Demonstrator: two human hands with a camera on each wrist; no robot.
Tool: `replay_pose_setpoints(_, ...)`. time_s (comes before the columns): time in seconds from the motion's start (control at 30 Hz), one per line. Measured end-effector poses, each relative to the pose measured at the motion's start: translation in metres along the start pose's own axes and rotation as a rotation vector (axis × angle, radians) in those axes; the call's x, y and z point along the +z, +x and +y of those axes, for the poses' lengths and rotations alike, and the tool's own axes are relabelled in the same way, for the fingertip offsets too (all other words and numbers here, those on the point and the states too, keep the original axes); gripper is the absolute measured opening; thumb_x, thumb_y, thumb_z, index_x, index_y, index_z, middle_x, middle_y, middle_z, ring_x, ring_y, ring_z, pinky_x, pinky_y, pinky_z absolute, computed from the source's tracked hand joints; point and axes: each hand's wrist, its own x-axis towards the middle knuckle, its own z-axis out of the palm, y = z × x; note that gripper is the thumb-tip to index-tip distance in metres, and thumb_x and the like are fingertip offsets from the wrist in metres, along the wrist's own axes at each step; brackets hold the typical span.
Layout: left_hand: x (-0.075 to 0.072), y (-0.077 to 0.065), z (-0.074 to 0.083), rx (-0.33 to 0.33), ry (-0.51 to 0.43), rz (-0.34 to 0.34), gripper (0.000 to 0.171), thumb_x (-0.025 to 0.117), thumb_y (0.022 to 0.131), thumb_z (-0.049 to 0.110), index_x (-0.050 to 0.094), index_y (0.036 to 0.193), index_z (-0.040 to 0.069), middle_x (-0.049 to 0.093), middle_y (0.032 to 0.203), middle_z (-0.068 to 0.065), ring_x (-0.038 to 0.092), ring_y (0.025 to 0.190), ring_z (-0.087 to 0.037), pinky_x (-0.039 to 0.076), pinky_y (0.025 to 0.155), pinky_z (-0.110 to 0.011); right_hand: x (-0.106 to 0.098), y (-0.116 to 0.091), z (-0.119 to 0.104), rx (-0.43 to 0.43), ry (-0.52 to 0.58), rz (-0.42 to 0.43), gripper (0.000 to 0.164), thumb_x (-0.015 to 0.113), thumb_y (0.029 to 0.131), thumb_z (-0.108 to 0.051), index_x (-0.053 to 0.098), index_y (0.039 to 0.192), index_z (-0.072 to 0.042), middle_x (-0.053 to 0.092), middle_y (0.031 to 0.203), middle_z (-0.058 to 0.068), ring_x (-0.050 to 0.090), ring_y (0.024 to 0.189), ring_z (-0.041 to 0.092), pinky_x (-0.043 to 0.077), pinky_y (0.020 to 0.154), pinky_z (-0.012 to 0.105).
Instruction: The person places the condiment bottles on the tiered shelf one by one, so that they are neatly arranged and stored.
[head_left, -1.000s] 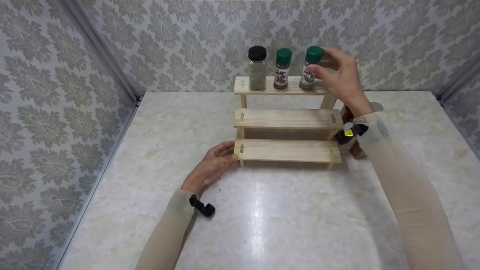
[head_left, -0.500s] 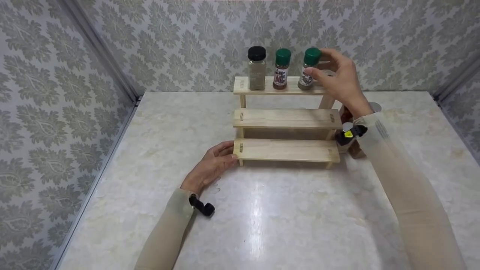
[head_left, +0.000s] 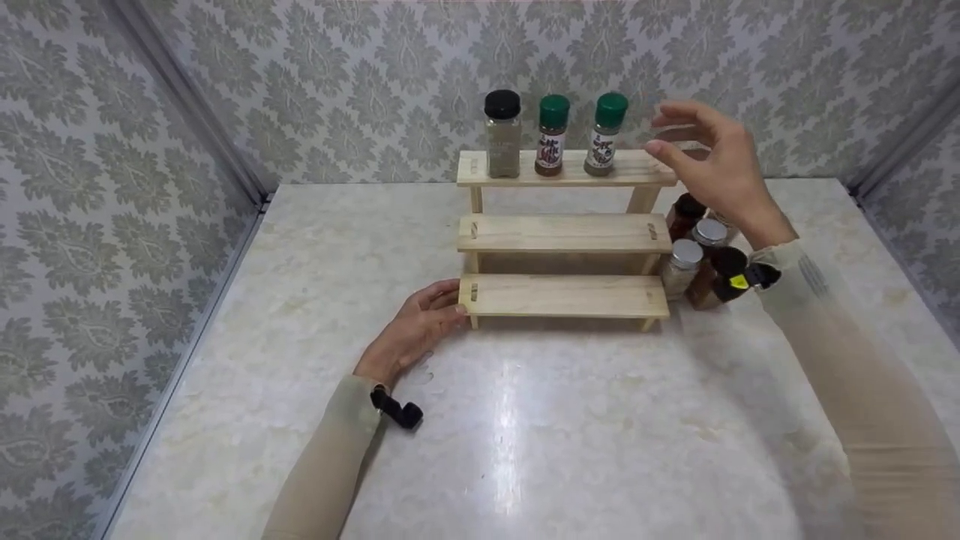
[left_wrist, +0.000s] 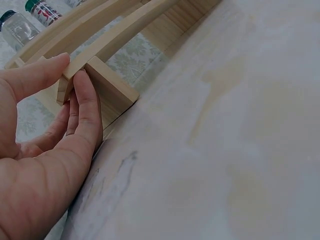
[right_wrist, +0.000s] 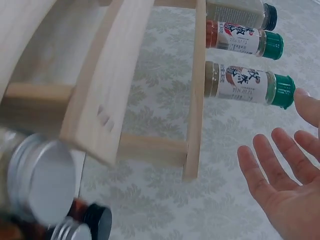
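Jars (some silver-lidded) beside rack

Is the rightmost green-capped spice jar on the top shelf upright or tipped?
Upright: the green-capped spice jar stands on the top shelf, cap uppermost, apart from the right hand.

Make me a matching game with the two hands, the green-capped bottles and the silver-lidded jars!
1. left hand
2. right hand
3. green-capped bottles
4. silver-lidded jars

A. on the table, beside the wooden rack
B. holding nothing
C. standing on the top shelf
D. gripping the lowest shelf

Right pairs: 1-D, 2-B, 3-C, 4-A
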Motion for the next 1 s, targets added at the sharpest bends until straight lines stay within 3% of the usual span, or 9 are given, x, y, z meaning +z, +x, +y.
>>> replay_pose_setpoints(0.33,-0.001,0.000,0.003,-0.005,-0.044,0.005,0.063,0.064,0.101,-0.003,0.039,0.159,0.000,0.050,0.155,-0.018,0.062,0.126,-0.021,0.056,0.100,-0.027,-0.026,-0.031,0.021,0.012,-0.056,-0.013,0.042,0.077,0.100,-0.025,0.070,0.140,-0.013,0.070,0.136,0.013,0.066,0.111,-0.004,0.054,0.094,0.013)
replay_pose_setpoints(0.67,0.001,-0.001,-0.001,-0.011,-0.074,0.006,0.062,0.065,0.101,-0.002,0.040,0.159,-0.001,0.053,0.151,-0.017,0.064,0.124,-0.021,0.057,0.100,-0.027,-0.045,-0.066,0.047,0.022,-0.116,-0.058,0.041,0.079,0.098,-0.022,0.071,0.137,-0.011,0.072,0.129,0.013,0.062,0.103,-0.013,0.050,0.090,0.008)
replay_pose_setpoints(1.0,0.001,-0.002,0.001,-0.004,-0.147,-0.024,0.064,0.054,0.098,-0.010,0.036,0.159,-0.005,0.047,0.160,-0.021,0.064,0.127,-0.020,0.057,0.102,-0.028,-0.057,-0.088,0.068,0.069,-0.119,-0.105,0.041,0.078,0.099,-0.022,0.071,0.138,-0.010,0.071,0.129,0.008,0.064,0.103,-0.010,0.048,0.090,0.006)
